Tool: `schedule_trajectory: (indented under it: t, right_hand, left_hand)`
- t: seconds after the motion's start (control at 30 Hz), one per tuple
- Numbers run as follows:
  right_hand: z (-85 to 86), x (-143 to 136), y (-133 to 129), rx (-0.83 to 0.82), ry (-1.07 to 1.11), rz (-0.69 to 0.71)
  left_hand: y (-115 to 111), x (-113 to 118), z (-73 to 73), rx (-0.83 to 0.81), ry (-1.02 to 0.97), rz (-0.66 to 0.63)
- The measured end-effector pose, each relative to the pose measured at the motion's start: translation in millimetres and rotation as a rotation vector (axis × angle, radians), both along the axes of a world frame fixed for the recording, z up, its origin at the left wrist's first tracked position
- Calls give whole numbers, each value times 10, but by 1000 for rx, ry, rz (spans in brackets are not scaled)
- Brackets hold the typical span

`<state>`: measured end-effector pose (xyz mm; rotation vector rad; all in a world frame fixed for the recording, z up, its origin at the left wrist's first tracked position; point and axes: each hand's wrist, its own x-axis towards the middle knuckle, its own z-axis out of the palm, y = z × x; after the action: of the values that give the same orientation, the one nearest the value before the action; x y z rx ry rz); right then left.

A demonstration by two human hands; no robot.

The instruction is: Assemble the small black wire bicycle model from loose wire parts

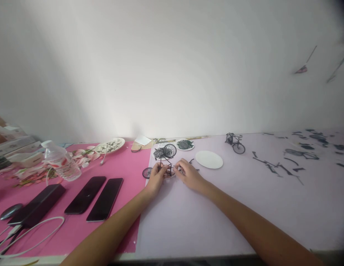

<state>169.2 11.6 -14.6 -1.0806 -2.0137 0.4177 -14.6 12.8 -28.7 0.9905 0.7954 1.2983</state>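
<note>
My left hand (pixel 155 180) is closed on a small black model bicycle (pixel 166 159), whose thin frame rises above the fingers. One spoked wheel (pixel 147 172) shows just left of that hand. My right hand (pixel 190 175) pinches at the other side of the model; what lies between its fingertips is too small to make out. Behind the hands, a plate holds several black spoked wheels (pixel 170 150). Beside it stands a small plate (pixel 191 147) of dark parts. Another dark model bicycle (pixel 235 143) stands upright farther right.
An oval white plate (pixel 209 159) lies right of the hands. Loose black parts (pixel 271 166) spread over the table's right side. To the left are two phones (pixel 105 199), a black box (pixel 38 205) with cables, a plastic bottle (pixel 62 162) and petals. A wall stands behind.
</note>
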Motion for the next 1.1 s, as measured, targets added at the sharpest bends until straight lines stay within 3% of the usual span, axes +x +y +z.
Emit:
schedule_trajectory:
  t: [0.67,0.93,1.1]
  right_hand:
    - [0,-4,-3,4,-11,-4]
    - [129,24,-81,-46,43,36]
    - [130,42,-56,9,89,11]
  left_hand:
    - [-77,4,59,46,95,17]
    - [-73,2,54,23,93,23]
    - [-66,1,37,37,115,38]
